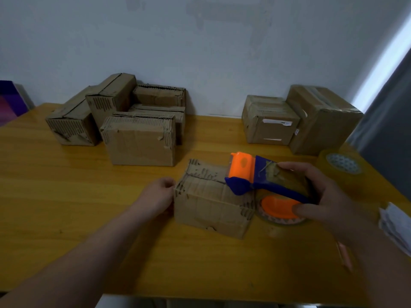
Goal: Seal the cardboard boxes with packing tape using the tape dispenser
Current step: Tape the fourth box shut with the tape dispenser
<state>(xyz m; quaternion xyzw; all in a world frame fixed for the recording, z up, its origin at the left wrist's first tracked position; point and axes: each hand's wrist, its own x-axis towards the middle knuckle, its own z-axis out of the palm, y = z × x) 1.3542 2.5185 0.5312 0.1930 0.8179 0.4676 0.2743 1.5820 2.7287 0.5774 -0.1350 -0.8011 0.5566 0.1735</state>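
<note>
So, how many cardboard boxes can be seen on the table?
8. The near box is between the left hand and the right hand, which holds the tape dispenser. Five form the back-left cluster. Two form the back-right pair. The cluster may hide more.

The wooden table (66, 196) is carrying a cluster of worn cardboard boxes (140, 143) at its rear left, two taped boxes (322, 121) at its rear right, a single box (211, 210) near centre, and a tape roll (340, 172) and white papers (395, 225) along its right edge.
</note>
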